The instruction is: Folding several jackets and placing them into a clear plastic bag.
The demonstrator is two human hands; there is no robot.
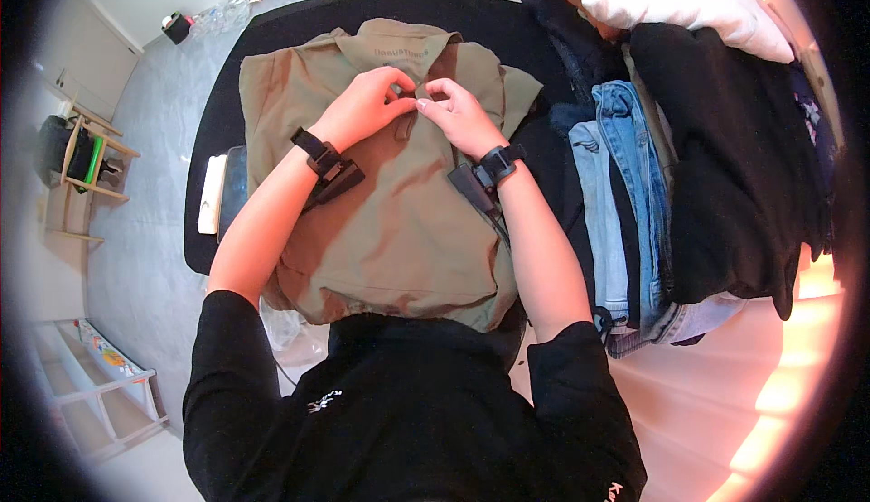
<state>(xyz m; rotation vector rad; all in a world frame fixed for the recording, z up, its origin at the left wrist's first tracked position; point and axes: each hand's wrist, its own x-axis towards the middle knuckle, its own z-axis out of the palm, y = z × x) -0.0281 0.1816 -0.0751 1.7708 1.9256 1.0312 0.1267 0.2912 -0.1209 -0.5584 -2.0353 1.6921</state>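
My left hand [361,108] and right hand [462,121] pinch the jacket [385,239], spread flat likely for access, below its collar [390,33].

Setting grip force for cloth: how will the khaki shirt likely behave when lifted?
Probably floppy: the shirt lies in soft folds and creases. Likely to sag if lifted by the collar alone, since the body spreads wide below. Unlikely to roll, lying mostly flat.

The collared garment [381,221] is smooth matt cloth, the jeans [636,185] denim, the shelf [118,143] wood.
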